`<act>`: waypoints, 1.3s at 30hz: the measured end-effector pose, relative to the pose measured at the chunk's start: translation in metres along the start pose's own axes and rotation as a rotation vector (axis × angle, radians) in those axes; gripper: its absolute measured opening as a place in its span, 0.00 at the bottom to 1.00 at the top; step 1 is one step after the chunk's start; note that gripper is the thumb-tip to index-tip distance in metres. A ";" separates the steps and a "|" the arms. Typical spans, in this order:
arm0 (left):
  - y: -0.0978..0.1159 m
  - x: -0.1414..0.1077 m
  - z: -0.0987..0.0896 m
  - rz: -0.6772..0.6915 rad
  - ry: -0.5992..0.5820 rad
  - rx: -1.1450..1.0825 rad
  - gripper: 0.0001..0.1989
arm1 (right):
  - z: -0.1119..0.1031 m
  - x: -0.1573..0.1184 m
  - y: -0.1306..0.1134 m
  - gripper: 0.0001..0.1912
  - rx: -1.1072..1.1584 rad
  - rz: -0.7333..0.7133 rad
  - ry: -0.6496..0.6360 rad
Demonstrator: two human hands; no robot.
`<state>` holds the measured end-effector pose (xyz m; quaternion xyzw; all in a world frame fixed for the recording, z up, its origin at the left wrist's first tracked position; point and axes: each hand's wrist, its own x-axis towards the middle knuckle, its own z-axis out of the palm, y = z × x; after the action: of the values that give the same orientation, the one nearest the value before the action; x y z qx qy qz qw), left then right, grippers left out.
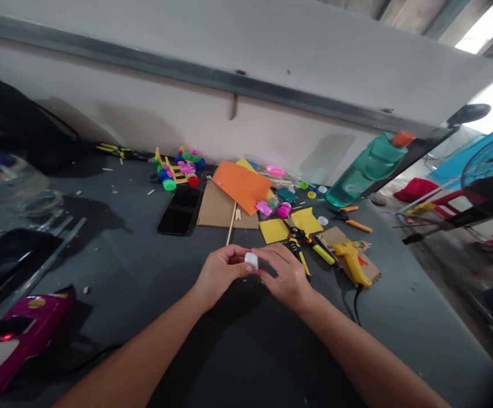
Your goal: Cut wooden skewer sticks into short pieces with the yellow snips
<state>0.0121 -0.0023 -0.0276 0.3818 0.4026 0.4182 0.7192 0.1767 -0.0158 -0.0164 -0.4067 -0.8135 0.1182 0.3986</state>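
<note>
grey tabletop (144,260), with white wall (293,124) behind. nearer to the viewer than the orange paper (241,184), over the tabletop: small white block (251,260), pinched between the fingertips of left hand (220,272) and right hand (287,273). too small and stubby to tell a long axis or direction of pointing. leading from orange paper toward the hands: thin wooden stick (230,225). left of orange paper: black phone (181,211). right of it: teal bottle (365,170).

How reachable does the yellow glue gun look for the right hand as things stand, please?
Probably yes: the glue gun lies uncovered on cardboard, off to the side of the right hand, which would likely first have to leave the white piece it seems to touch.
</note>
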 end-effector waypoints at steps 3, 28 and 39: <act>0.001 0.002 0.001 -0.026 0.016 -0.045 0.13 | 0.001 0.002 0.004 0.14 0.057 0.114 -0.009; 0.009 0.006 -0.012 0.019 0.045 -0.332 0.12 | -0.135 -0.021 0.037 0.22 -0.966 0.860 -0.130; 0.009 -0.002 -0.011 0.031 0.006 -0.347 0.12 | -0.141 -0.066 0.094 0.19 -0.867 1.051 -0.308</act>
<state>-0.0017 0.0013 -0.0233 0.2568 0.3209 0.4934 0.7665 0.3583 -0.0237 -0.0088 -0.8473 -0.5300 0.0162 -0.0296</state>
